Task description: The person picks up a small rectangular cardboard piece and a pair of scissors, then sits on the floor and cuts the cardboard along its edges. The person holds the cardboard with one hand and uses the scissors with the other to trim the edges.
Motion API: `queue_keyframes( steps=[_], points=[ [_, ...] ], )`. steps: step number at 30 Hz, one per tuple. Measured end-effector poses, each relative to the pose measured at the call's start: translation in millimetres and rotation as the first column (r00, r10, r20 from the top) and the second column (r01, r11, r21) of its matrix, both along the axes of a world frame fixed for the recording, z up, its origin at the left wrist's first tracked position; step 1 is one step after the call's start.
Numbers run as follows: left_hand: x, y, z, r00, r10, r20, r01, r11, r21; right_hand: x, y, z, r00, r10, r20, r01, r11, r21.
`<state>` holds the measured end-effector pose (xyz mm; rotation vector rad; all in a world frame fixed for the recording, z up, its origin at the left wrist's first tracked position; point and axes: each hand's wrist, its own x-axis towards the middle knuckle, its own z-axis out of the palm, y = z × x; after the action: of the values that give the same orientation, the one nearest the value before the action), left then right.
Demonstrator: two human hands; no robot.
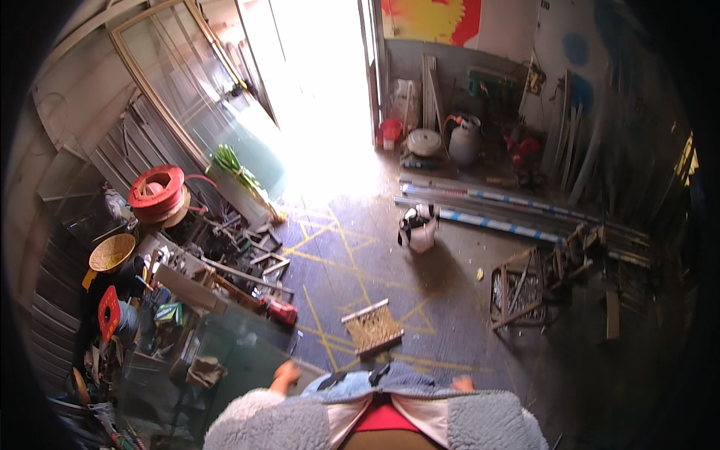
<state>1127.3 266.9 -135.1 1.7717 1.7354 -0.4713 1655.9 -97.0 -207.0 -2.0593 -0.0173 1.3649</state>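
My left hand (286,373) hangs beside my left thigh, close to the edge of a glass-topped surface (247,345). It is small and blurred, so its fingers are not clear. At my right side only a bit of my right hand (463,383) shows past the fleece jacket, its fingers hidden. Nothing can be made out in either hand. On the floor just ahead stands a low stool (373,328) with a woven seat. A crumpled brown cloth (205,371) lies on the glass, and a red object (281,309) sits past its far edge.
A white bucket-like thing with black straps (420,232) stands on the floor ahead. Metal bars (495,206) and a metal frame (517,289) lie to the right. A gas cylinder (463,141) stands at the back. A red reel (157,193) and clutter fill the left.
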Motion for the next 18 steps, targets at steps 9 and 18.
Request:
queue_keyframes(
  steps=[9,18],
  points=[
    [-121.9,-67.8,-14.0,0.911,0.327,-0.251,-0.386,0.892,-0.237,106.4,-71.3,-7.8,1.0,0.005,-0.021,-0.014,0.902,-0.431],
    [193.9,18.1,8.4,0.8,-0.294,0.524,0.245,0.956,0.162,9.7,271.4,86.0,0.663,0.371,0.65,-0.536,0.841,0.067]
  ],
)
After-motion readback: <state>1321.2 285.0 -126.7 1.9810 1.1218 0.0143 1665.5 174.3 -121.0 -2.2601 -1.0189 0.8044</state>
